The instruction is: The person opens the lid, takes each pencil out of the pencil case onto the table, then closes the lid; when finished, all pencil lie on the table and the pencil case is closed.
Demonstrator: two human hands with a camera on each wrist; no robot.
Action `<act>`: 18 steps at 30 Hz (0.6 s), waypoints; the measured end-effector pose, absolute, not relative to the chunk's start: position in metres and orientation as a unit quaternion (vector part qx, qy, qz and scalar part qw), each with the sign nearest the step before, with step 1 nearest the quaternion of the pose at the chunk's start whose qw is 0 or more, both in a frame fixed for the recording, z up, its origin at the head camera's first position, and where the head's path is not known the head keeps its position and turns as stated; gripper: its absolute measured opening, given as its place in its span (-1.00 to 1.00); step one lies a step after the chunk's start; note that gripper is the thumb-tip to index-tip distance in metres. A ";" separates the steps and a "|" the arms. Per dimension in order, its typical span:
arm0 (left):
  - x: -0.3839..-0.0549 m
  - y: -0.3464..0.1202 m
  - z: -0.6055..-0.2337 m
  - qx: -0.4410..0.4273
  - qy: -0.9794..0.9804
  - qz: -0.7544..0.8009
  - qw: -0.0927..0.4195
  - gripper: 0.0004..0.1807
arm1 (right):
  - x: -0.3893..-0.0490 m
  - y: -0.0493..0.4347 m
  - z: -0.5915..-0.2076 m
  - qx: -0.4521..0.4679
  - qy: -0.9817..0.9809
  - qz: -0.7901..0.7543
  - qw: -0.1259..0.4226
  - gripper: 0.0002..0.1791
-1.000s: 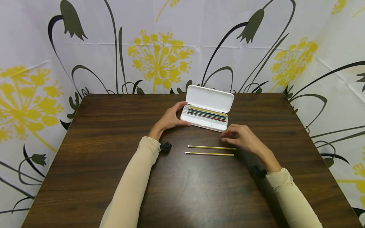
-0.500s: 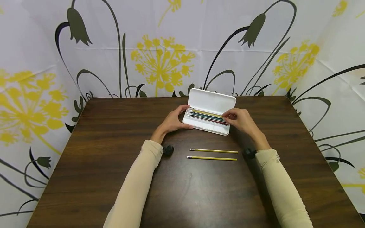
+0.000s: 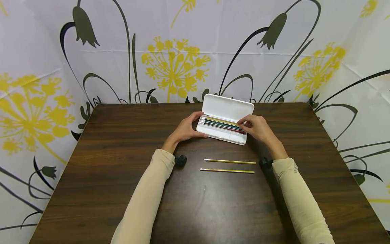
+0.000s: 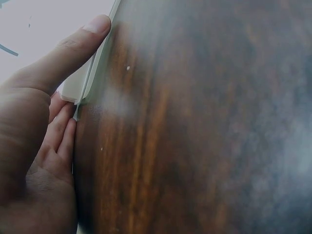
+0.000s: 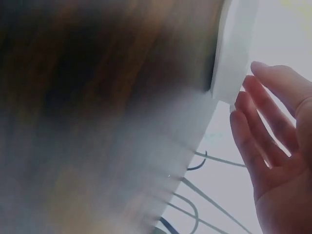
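A white pencil case (image 3: 220,137) lies with its lid raised near the far edge of the table. Inside it a yellow pencil (image 3: 222,120) and several dark green pencils (image 3: 220,124) lie side by side, with a dark red one at the front. My left hand (image 3: 184,129) grips the case's left end, thumb at the front and fingers behind. At the right end, thumb and fingertips of my right hand (image 3: 257,127) pinch at the yellow pencil's end, which they cover. Two more yellow pencils, a rear pencil (image 3: 230,161) and a front pencil (image 3: 227,170), lie on the table before the case.
The brown wooden table (image 3: 195,210) stretches to both sides and towards me. Behind it hangs a white flower-patterned cloth (image 3: 122,67), close to the raised lid (image 3: 228,107).
My right hand has moved from the table beside the case up to its right end, reaching the pencils' ends. The left hand still holds the case; the view has shifted slightly.
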State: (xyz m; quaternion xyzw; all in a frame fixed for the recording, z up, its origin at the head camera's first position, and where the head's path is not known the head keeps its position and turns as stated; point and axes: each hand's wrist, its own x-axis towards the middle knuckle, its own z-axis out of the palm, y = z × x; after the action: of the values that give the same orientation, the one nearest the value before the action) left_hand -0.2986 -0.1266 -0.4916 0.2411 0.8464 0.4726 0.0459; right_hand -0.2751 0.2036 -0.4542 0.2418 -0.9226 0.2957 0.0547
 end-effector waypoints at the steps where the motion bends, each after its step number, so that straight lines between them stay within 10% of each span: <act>1: -0.299 -0.127 -0.492 0.241 0.847 0.472 0.046 0.09 | -0.275 0.203 -0.454 0.245 -0.925 0.285 0.053 -0.85; 18: -0.297 -0.126 -0.491 0.236 0.853 0.463 0.046 0.09 | -0.272 0.194 -0.457 0.286 -0.931 0.216 0.063 -0.81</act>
State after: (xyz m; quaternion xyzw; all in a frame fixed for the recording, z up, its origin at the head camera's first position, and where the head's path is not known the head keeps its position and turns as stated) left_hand -0.2972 -0.1263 -0.4908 0.2357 0.8531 0.4631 0.0463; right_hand -0.2724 0.1942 -0.4571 0.2864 -0.9315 0.2156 0.0627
